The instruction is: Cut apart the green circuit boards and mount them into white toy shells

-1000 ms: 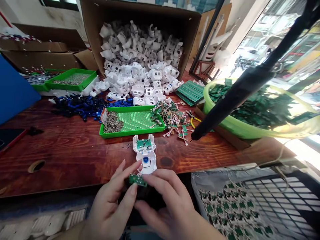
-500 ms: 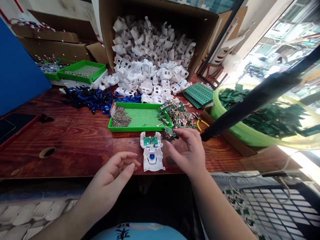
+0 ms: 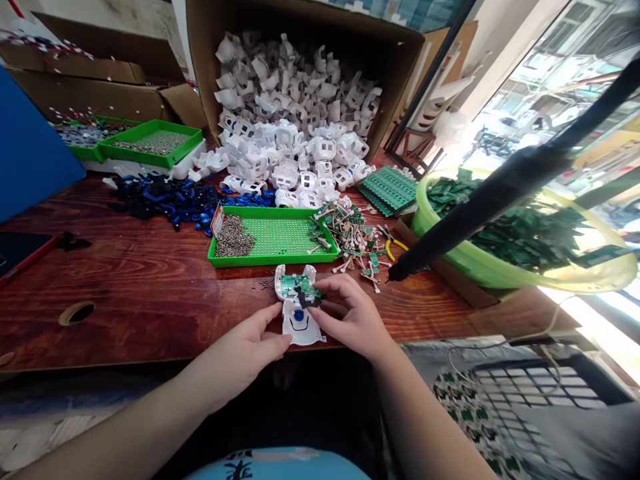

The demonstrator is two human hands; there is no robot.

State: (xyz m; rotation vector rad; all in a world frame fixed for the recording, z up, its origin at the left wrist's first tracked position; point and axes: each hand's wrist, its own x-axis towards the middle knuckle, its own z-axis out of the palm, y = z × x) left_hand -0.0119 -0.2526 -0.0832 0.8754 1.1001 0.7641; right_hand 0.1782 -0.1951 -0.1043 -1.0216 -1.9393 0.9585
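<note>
An opened white plastic casing (image 3: 306,333) lies on the table in two halves, in front of me. Its far half holds a green circuit board (image 3: 289,285); a round blue piece (image 3: 299,315) and a curved black line show in the near half. My left hand (image 3: 260,337) grips the casing's left edge between thumb and fingers. Over the casing, my right hand (image 3: 347,313) pinches a small circuit board with a black part (image 3: 306,298), which partly covers the fitted board. Whether the held piece touches the casing, I cannot tell.
Behind the casing stands a green tray (image 3: 275,261) with small metal pieces. Loose wired boards (image 3: 357,233) and yellow-handled pliers (image 3: 393,247) lie right of it. A black pole (image 3: 480,207) slants in front of a green basin (image 3: 505,270). White shells (image 3: 300,147) spill from a carton.
My right hand has brought the small board with its black part left, over the casing. My left hand has moved right and closed on the casing's edge. The view has shifted slightly.
</note>
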